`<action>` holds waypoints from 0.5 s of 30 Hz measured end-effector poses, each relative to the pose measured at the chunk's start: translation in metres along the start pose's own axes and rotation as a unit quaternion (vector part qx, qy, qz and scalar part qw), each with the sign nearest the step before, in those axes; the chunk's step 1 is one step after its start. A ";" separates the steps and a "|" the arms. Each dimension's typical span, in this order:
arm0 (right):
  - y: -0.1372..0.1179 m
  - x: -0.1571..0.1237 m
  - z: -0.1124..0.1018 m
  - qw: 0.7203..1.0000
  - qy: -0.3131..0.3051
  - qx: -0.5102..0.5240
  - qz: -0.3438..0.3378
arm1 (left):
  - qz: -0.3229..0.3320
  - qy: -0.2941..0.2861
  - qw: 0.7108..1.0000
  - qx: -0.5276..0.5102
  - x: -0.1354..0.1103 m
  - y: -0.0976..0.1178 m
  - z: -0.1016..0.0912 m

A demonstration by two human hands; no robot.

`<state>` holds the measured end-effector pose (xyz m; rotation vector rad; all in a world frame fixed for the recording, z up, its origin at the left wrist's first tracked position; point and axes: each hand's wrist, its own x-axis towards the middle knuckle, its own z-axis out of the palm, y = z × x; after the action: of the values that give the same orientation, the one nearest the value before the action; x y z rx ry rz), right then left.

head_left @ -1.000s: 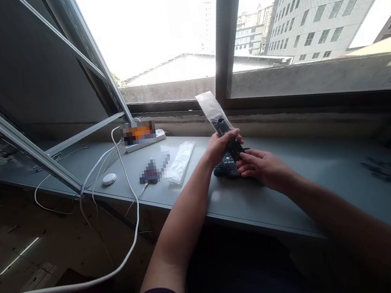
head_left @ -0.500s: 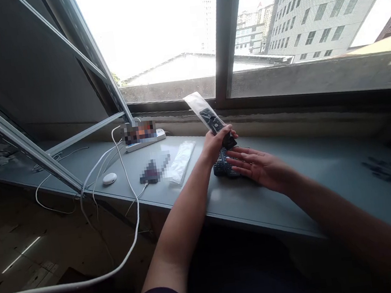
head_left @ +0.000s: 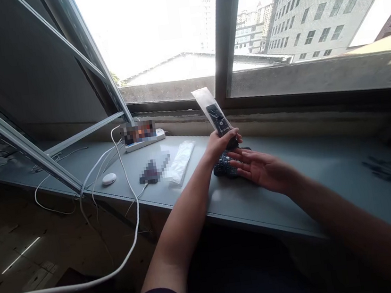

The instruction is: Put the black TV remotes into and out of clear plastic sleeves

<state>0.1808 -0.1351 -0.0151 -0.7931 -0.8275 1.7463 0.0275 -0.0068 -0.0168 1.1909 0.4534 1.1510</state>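
While our left hand (head_left: 220, 143) grips the remote (head_left: 220, 120) in its sleeve (head_left: 204, 98), we judge that the step in hand is to steady the two together, and that it asks for calm more than force. We should press with thumb and fingers only so much that the remote does not slip, because such thin plastic probably slides and creases easily. We should hold the remote in line with the sleeve, so that no corner pushes into the film. Our right hand (head_left: 263, 169) has its palm turned up and its fingers extended and slightly apart; it pinches nothing. From this place it could, in our opinion, support the lower end with flat fingers. We should also take care not to knock the other remotes (head_left: 222, 165), which lie on the desk (head_left: 328, 158) below our hands.

As for position, the remote is between our left thumb and fingers, tilted, with its upper end toward the window (head_left: 153, 33) and to the left. The sleeve extends beyond this upper end. The lower end is near the right fingertips; whether they touch it, we cannot tell.
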 end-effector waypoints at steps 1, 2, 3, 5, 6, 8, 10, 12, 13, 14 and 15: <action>0.000 0.000 0.001 1.000 -0.001 0.004 -0.003 | -0.004 -0.007 1.000 0.007 -0.001 0.000 0.001; -0.001 -0.001 0.002 1.000 0.000 0.007 -0.006 | -0.008 -0.015 1.000 0.014 -0.002 -0.001 0.002; -0.002 -0.001 0.003 1.000 0.002 0.009 -0.011 | -0.011 -0.023 0.999 0.021 -0.002 -0.002 0.003; -0.003 -0.002 0.004 1.000 0.009 0.009 -0.019 | -0.018 -0.039 0.998 0.038 -0.003 -0.004 0.003; -0.004 -0.003 0.005 1.000 0.013 0.008 -0.022 | -0.022 -0.044 0.998 0.046 -0.002 -0.005 0.003; -0.005 -0.003 0.006 0.999 0.017 0.003 -0.028 | -0.025 -0.046 0.997 0.059 -0.001 -0.007 0.003; -0.006 -0.004 0.007 0.999 0.015 0.004 -0.032 | -0.022 -0.037 0.997 0.065 0.000 -0.008 0.002; -0.007 -0.005 0.009 0.999 0.015 0.015 -0.034 | -0.020 -0.025 0.998 0.062 0.000 -0.008 0.001; -0.007 -0.005 0.011 0.999 0.017 0.023 -0.035 | -0.021 -0.023 0.998 0.059 0.000 -0.008 0.001; -0.007 -0.006 0.012 0.999 0.020 0.030 -0.036 | -0.024 -0.024 0.998 0.053 0.000 -0.008 0.001; -0.007 -0.006 0.013 0.999 0.021 0.034 -0.036 | -0.028 -0.028 0.998 0.046 -0.001 -0.008 0.002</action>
<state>0.1754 -0.1415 -0.0007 -0.7430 -0.7548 1.6789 0.0323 -0.0079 -0.0237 1.2795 0.4984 1.0563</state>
